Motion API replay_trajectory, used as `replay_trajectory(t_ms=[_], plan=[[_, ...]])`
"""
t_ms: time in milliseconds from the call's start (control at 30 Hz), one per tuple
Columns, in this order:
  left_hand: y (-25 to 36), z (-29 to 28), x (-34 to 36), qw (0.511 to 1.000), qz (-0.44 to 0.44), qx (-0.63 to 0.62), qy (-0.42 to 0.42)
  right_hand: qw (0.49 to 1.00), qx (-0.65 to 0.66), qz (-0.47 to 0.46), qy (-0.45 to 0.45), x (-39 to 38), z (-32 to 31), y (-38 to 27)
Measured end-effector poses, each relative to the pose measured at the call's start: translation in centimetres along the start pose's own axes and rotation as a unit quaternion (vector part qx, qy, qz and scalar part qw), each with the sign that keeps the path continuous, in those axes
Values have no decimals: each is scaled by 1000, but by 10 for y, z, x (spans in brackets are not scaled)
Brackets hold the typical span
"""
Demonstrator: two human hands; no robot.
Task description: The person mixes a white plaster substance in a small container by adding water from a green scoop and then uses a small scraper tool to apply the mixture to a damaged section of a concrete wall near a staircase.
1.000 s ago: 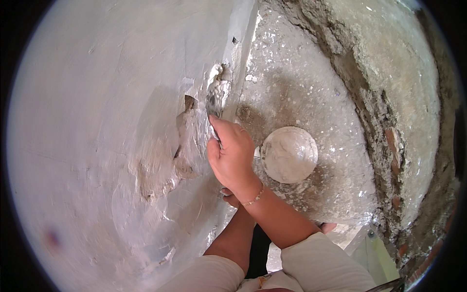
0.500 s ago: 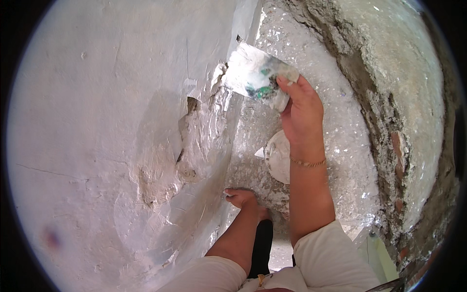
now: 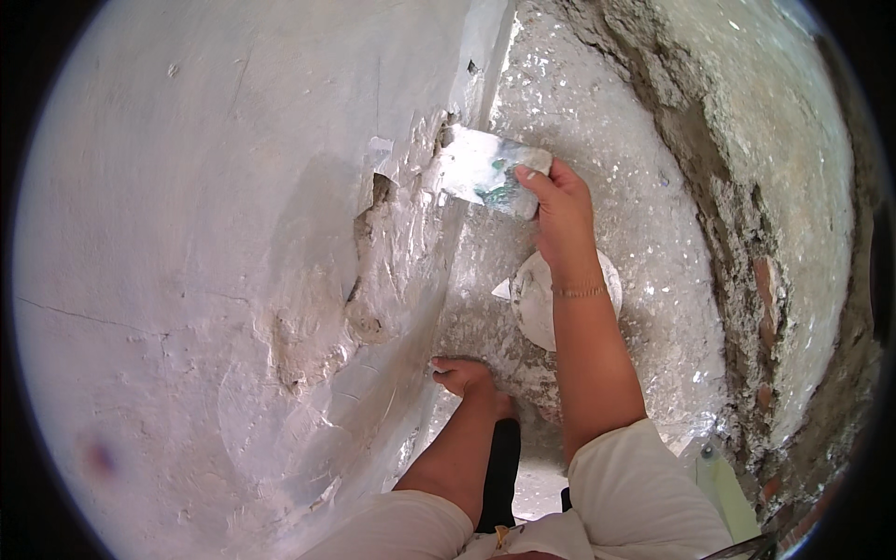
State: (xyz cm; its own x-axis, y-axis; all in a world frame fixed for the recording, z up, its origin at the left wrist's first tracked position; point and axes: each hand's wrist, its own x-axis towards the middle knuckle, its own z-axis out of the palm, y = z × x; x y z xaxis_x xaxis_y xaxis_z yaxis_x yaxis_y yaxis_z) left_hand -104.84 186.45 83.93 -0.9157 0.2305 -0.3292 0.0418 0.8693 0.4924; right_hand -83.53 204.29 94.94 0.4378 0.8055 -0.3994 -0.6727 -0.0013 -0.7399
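Observation:
My right hand [image 3: 565,210] grips a flat rectangular plaster spreader [image 3: 474,168], thumb on top, its face smeared with white plaster and some green marks. The spreader's left edge meets a rough, broken patch [image 3: 401,224] of the pale wall [image 3: 187,215]. Lower down, close to the foot of the wall, is my left hand [image 3: 464,376]. Its fingers are curled, and whatever may lie in them is hidden. Beneath my right forearm is a round, whitish disc-shaped thing [image 3: 534,303], partly covered by the arm.
A grey floor [image 3: 644,280] specked with white runs beside the wall. On the right a crumbling ridge with exposed brick [image 3: 765,289] borders a paler strip. A small white triangular piece [image 3: 502,290] lies by the disc. At lower right stands a pale green object [image 3: 728,485].
My right hand has brought the spreader down and slightly left, nearer the broken wall patch. More of the round disc now shows. The left hand stays almost where it was.

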Motion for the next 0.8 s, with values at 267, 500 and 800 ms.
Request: replay_trajectory(t_ms=[267, 500, 800], plan=[[12, -3, -11, 999, -40, 7, 19, 882, -294, -353, 107, -45, 66, 3], [-5, 2, 2, 1000, -17, -8, 7, 873, -336, -355, 8, -81, 89, 1], [-2, 0, 1, 1000, -18, 15, 6, 998, -6, -59, 26, -61, 17, -37]])
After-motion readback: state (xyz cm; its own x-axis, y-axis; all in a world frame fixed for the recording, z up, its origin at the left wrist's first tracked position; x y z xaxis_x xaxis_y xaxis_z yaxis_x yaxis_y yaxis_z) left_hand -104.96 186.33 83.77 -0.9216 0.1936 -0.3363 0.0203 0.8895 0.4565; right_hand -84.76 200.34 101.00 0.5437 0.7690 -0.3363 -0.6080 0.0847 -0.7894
